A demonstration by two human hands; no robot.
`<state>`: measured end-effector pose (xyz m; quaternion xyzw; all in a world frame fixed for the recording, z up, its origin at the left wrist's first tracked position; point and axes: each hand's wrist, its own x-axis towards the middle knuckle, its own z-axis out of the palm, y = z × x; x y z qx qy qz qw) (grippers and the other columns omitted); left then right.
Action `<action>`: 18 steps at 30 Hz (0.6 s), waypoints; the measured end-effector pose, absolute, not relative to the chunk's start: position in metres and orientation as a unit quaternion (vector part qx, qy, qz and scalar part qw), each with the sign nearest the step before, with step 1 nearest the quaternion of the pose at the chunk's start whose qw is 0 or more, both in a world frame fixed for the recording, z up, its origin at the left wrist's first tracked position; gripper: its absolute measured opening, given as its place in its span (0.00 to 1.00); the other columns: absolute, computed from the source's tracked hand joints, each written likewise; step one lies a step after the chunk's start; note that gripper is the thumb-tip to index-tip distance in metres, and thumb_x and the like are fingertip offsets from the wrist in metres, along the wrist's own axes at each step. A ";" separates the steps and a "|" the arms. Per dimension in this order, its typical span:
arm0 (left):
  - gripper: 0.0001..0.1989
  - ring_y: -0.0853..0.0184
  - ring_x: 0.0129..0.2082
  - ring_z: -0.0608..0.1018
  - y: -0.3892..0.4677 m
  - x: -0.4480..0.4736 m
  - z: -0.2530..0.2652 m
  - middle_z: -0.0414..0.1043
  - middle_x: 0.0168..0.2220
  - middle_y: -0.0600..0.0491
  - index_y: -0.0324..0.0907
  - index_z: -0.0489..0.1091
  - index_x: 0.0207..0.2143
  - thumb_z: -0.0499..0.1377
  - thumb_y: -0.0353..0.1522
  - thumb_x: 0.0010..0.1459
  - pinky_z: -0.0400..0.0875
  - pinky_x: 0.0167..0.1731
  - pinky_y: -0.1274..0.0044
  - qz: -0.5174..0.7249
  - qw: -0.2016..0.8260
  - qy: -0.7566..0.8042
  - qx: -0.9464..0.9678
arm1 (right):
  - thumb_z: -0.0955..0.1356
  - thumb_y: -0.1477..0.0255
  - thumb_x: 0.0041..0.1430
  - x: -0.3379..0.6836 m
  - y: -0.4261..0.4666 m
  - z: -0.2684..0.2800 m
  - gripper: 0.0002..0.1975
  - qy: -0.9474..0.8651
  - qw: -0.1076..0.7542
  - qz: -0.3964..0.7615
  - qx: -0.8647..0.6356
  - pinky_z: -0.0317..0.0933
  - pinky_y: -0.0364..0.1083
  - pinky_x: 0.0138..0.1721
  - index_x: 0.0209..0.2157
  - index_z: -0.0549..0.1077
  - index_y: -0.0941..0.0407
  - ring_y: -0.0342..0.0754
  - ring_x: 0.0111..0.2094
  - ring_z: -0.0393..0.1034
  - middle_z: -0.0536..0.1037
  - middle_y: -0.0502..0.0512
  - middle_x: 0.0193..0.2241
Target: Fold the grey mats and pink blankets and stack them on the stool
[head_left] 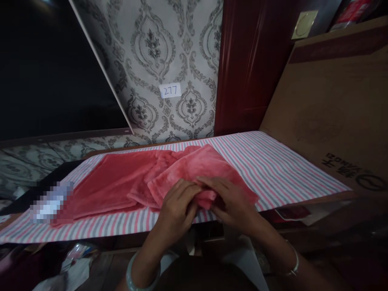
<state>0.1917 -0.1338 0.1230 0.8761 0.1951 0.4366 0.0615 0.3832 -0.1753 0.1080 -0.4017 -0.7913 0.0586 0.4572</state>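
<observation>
A soft coral-red plush cloth (118, 173), like a fleece blanket or garment, lies spread and partly bunched on a striped cloth (257, 165). At its near right part, my left hand (180, 202) has its fingers curled onto a gathered fold. Opposite it, my right hand (228, 202) grips the same bunched edge, thumb below and fingers above. The fold shows between the two hands, close to the table's front edge. Part of the plush under my palms is hidden.
A cardboard box (333, 105) stands at the right end of the table. At the left is a large dark screen (54, 72). Behind, a paper label marked 277 (170, 90) is on the patterned wall. A blurred-out patch (51, 204) covers something at the left.
</observation>
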 end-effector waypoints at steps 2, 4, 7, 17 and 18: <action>0.14 0.64 0.41 0.76 -0.134 0.189 0.120 0.75 0.41 0.49 0.44 0.67 0.49 0.55 0.24 0.62 0.72 0.42 0.71 0.443 0.075 0.204 0.870 | 0.63 0.82 0.60 0.380 -0.169 0.109 0.22 -0.794 0.446 0.075 -0.406 0.69 0.52 0.46 0.55 0.71 0.53 0.51 0.45 0.73 0.78 0.56 0.45; 0.14 0.62 0.42 0.76 -0.131 0.181 0.111 0.75 0.43 0.48 0.44 0.66 0.52 0.56 0.30 0.64 0.72 0.43 0.70 0.449 0.093 0.224 0.860 | 0.62 0.82 0.59 0.381 -0.165 0.110 0.18 -0.789 0.450 0.080 -0.411 0.69 0.48 0.40 0.47 0.74 0.54 0.50 0.40 0.74 0.79 0.55 0.39; 0.26 0.54 0.51 0.74 -0.120 0.162 0.083 0.71 0.51 0.42 0.44 0.60 0.60 0.58 0.43 0.63 0.69 0.50 0.63 0.444 0.068 0.253 0.857 | 0.63 0.79 0.60 0.387 -0.162 0.117 0.13 -0.762 0.500 0.060 -0.407 0.68 0.45 0.36 0.43 0.76 0.54 0.48 0.36 0.74 0.80 0.54 0.35; 0.27 0.50 0.55 0.72 -0.049 0.111 0.014 0.73 0.54 0.40 0.40 0.69 0.56 0.55 0.27 0.50 0.64 0.56 0.57 0.350 -0.008 0.442 0.826 | 0.67 0.71 0.63 0.406 -0.171 0.145 0.08 -0.707 0.575 0.052 -0.409 0.68 0.43 0.35 0.42 0.79 0.51 0.47 0.36 0.77 0.82 0.51 0.37; 0.26 0.50 0.54 0.73 -0.044 0.107 0.015 0.74 0.52 0.41 0.40 0.71 0.52 0.54 0.26 0.48 0.66 0.55 0.57 0.356 0.005 0.456 0.815 | 0.68 0.70 0.64 0.408 -0.173 0.147 0.08 -0.698 0.583 0.050 -0.412 0.68 0.43 0.35 0.41 0.79 0.51 0.48 0.35 0.77 0.82 0.51 0.36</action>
